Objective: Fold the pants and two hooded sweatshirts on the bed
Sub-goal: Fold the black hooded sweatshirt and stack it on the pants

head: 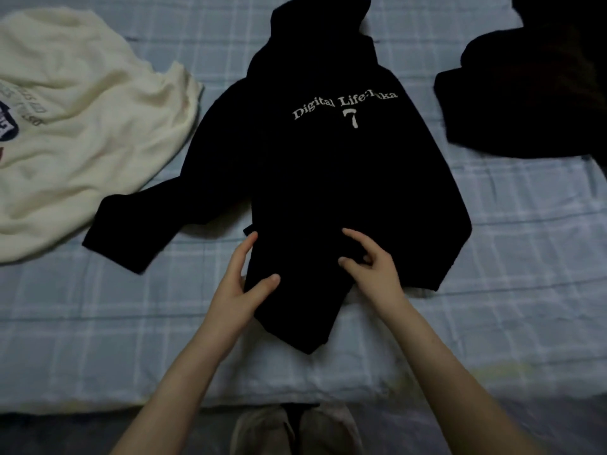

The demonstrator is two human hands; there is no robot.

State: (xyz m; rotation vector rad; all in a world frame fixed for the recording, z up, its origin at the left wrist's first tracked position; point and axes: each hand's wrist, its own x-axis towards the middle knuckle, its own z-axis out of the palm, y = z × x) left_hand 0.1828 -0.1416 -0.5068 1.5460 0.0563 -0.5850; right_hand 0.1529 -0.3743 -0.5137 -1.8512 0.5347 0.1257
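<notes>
The left hand (pixel 243 290) is gripping the near edge of the black hooded sweatshirt (pixel 322 165), thumb lying on top of the cloth and fingers running along its side. The right hand (pixel 371 267) is hovering over or touching the same lower part, fingers loosely curled and half spread; whether it is pinching any fabric I cannot tell.

The black sweatshirt is lying printed side up in the middle of the bed (pixel 98 323), hood (pixel 315 34) pointing away from the person. Its fold is looking only begun: one sleeve (pixel 147 218) is sprawling out flat toward the person's left, while a flap of cloth, probably the other sleeve, is lying slantwise across the lower body and ending in a point near the bed's edge.

The cream hooded sweatshirt (pixel 82 126) is sitting rumpled at the far left, just beside the spread sleeve, and is showing no fold at all. A dark bundle (pixel 525 103) is resting at the far right; it may be the pants, already folded, but it is too dark to say. So by my reading at most one garment is finished.

Nothing is blocking the hands, though the outstretched sleeve is lying close to the cream one. Two feet (pixel 295 428) are showing below the mattress edge.
</notes>
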